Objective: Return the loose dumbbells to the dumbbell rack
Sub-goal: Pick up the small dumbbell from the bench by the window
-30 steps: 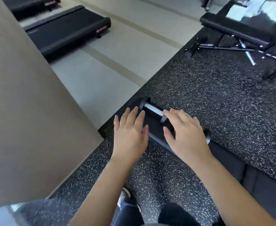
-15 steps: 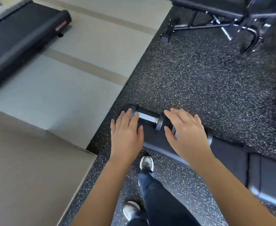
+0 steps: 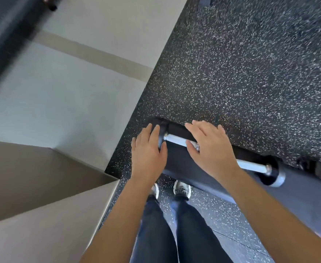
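A dumbbell lies on the dark sloped shelf of the rack (image 3: 182,166), low in front of me. Its chrome handle (image 3: 176,139) shows between my hands and again further right, ending at a black head (image 3: 273,174). My left hand (image 3: 148,154) lies flat with straight fingers against the black left head (image 3: 162,132). My right hand (image 3: 210,149) is spread over the handle, fingers straight and thumb just below the bar, hiding the middle of it. I cannot tell whether this is one long dumbbell or two end to end.
Black speckled rubber flooring (image 3: 250,73) lies beyond the rack, and pale smooth floor (image 3: 61,95) lies to the left. A beige wall corner (image 3: 32,186) juts in at the lower left. A blurred treadmill edge (image 3: 2,38) sits top left. My shoes (image 3: 182,188) stand under the shelf.
The view has tipped downward and come closer. Both hands stay over the dumbbell, the left one now touching the left head. My feet have come together below the shelf.
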A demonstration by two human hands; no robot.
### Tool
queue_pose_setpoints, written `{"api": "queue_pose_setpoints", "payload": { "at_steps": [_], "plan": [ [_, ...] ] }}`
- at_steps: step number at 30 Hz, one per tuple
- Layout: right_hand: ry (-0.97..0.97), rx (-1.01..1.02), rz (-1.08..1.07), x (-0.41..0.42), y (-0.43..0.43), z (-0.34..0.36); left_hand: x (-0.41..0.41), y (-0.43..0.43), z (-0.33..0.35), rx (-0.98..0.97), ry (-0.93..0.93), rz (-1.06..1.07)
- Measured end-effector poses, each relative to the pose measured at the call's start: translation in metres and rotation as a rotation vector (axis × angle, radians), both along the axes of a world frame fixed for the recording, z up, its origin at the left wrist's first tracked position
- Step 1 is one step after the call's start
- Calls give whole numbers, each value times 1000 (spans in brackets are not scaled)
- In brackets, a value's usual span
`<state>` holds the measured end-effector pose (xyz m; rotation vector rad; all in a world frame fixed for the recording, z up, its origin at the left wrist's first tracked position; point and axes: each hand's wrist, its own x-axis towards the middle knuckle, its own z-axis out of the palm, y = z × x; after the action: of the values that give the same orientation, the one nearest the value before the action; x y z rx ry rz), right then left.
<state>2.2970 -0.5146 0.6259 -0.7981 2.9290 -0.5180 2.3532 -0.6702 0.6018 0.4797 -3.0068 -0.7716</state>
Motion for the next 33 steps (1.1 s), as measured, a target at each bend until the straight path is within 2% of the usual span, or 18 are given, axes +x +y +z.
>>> {"api": "queue_pose_setpoints", "payload": {
  "at_steps": [4,10,21,26,33],
  "plan": [
    [-67,31,5,-15,-10,-60,-19,-11,-46,40,-28,-48],
    [-372,185,26,-30,-21,-127,-34,-31,-104,168,-70,-32],
    [-547,126,-21,-41,-32,-216,-42,-36,-184,213,-98,-139],
    [-584,54,-10,-46,-32,-238,-41,-30,-208,240,-100,-132],
    [-721,112,56,-66,-32,-256,-41,-19,-223,262,-83,-34]
  ]
}}
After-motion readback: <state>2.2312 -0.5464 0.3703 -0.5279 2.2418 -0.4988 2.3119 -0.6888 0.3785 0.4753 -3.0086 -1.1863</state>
